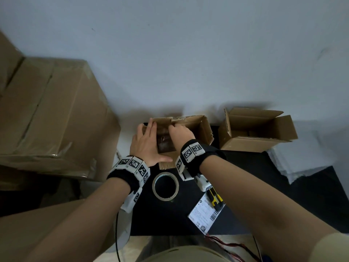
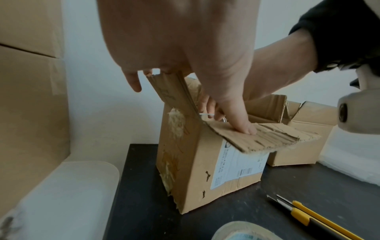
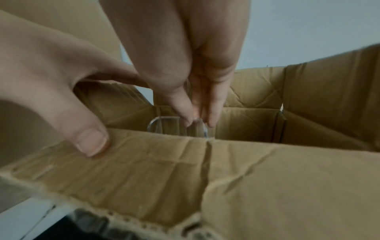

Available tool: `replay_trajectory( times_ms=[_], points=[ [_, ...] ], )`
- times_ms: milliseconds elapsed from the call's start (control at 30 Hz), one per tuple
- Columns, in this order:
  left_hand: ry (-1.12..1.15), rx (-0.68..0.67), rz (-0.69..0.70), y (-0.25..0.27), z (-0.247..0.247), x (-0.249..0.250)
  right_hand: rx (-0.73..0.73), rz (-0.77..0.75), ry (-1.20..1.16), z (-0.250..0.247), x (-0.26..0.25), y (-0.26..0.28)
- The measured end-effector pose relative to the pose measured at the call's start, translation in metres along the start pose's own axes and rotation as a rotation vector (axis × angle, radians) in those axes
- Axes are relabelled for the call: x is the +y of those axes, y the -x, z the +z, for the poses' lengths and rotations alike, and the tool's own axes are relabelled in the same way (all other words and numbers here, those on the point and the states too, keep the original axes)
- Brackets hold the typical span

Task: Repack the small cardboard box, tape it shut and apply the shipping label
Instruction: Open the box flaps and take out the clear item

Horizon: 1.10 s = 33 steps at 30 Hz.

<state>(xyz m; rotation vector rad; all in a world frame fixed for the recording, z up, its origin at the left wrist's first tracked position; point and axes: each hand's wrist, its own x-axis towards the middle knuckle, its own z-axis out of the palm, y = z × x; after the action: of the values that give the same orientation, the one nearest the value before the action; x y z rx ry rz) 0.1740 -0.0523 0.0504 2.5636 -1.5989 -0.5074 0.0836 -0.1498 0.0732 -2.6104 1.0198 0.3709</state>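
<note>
Left hand (image 2: 185, 40) spread, thumb pressing small box (image 2: 205, 162) flap; right hand (image 3: 185, 65) fingers (image 3: 213, 116) nearly together, touching clear item (image 3: 176, 128) inside, seen from right wrist only.

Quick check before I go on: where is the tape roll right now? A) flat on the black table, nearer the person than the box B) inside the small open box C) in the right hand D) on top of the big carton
A: the tape roll lies flat on the black table, untouched, nearer the person than the small box where both hands work.

Shipping label (image 1: 206, 215) and box sticker (image 2: 236, 165): print illegible
</note>
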Motion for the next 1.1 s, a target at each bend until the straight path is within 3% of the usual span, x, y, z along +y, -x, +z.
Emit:
replay_trajectory(
  times_ms=[100,367,667,867,1100],
  points=[
    [-0.005,0.008,0.005,0.000,-0.003,-0.001,-0.023,-0.033,0.045,-0.005,0.001,0.003],
    [0.022,-0.010,0.043,0.002,-0.017,0.000,0.115,-0.120,-0.015,-0.043,0.020,0.034],
    [0.256,0.059,0.188,0.008,-0.060,0.015,0.272,-0.044,-0.360,-0.074,0.051,0.071],
    [0.548,-0.052,0.264,0.000,-0.075,0.030,0.342,0.052,-0.688,-0.075,0.071,0.098],
    [0.613,-0.147,0.393,-0.008,-0.079,0.063,0.417,0.106,-0.747,-0.071,0.092,0.128]
  ],
)
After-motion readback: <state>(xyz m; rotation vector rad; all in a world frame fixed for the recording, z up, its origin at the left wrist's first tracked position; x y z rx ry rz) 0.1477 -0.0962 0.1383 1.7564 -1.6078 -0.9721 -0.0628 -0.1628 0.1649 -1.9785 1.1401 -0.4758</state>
